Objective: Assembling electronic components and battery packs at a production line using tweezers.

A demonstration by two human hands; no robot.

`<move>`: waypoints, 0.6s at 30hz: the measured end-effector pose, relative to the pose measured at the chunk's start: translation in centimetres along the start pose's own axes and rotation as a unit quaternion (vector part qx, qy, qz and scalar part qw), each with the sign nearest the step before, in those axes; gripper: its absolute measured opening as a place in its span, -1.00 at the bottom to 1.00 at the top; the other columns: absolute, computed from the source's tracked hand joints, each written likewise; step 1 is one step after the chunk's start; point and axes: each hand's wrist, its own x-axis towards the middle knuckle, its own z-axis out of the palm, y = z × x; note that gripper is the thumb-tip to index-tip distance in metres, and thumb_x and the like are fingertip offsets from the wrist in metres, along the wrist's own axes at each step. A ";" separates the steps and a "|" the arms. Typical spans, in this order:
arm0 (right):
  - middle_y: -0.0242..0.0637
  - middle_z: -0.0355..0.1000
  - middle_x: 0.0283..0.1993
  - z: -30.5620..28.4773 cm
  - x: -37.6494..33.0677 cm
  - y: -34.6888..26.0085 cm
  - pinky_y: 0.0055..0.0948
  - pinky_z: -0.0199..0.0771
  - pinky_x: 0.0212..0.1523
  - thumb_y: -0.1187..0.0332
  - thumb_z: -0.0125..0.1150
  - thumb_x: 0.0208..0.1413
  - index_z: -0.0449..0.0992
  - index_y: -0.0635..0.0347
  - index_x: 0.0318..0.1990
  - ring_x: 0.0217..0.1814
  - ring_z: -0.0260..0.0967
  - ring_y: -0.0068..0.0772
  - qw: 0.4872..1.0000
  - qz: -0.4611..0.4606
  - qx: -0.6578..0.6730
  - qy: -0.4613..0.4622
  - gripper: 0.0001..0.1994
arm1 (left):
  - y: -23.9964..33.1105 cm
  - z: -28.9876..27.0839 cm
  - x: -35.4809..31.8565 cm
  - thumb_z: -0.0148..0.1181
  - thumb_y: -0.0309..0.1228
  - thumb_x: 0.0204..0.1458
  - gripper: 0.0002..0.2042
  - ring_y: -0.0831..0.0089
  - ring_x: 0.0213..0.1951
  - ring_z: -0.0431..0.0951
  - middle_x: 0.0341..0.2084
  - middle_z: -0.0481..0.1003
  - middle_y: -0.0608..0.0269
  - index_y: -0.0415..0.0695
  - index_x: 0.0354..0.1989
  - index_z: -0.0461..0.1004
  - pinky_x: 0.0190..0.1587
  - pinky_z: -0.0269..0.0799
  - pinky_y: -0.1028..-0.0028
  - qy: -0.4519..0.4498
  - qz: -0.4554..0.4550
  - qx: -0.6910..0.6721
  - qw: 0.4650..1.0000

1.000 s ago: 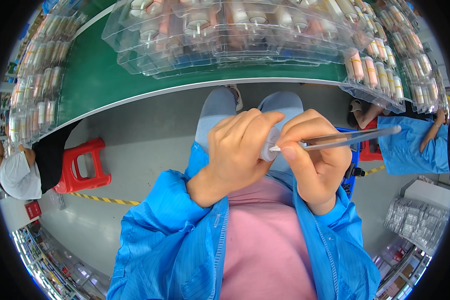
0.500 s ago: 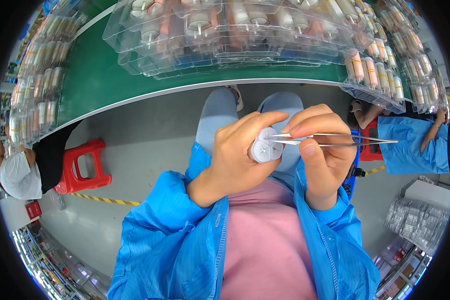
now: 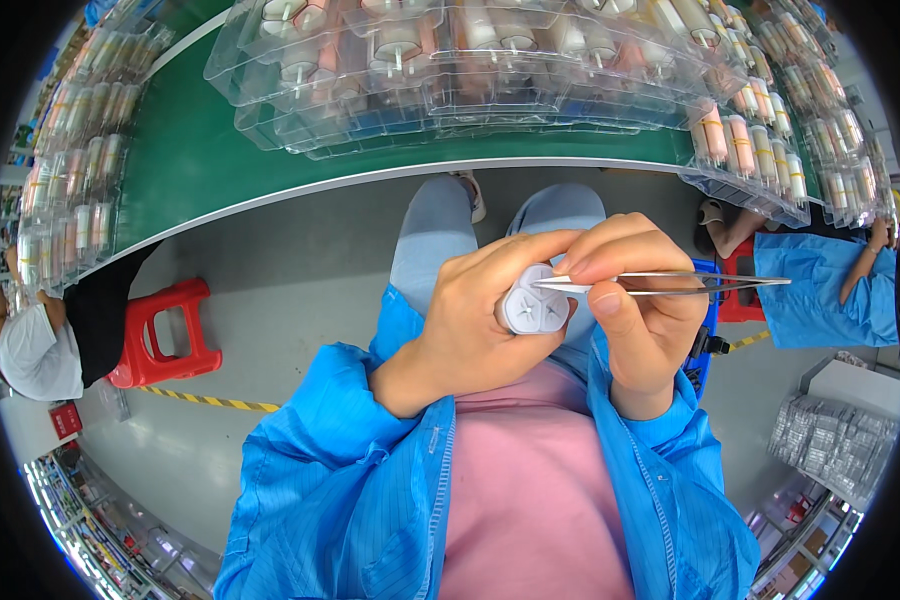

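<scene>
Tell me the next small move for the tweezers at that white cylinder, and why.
Probably ease the tweezers tips slightly further in along the white cylinder end face. The right hand pinches them with the tips right at the face's upper edge, while the left hand holds the cylinder with its end face toward the camera.

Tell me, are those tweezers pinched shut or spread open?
Pinched shut: the right hand squeezes the tweezers, whose tips meet at the white part held by the left hand.

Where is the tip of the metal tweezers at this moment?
In the head view, centre frame, the tweezers held by the right hand point left, their tip at the top edge of the small white cylinder in the left hand.
</scene>
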 end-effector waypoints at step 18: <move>-0.14 0.48 -0.33 0.0 0.1 0.1 -0.51 0.37 -0.29 0.56 0.23 -0.08 0.51 0.32 -0.33 -0.32 0.39 -0.41 1.000 -0.004 0.000 0.003 -0.88 | 0.1 -0.2 0.1 0.27 -0.64 -0.36 -0.54 0.45 -0.33 0.58 -0.36 0.55 0.09 -0.32 -0.13 0.46 -0.33 0.44 0.54 -0.004 0.000 -0.001 1.000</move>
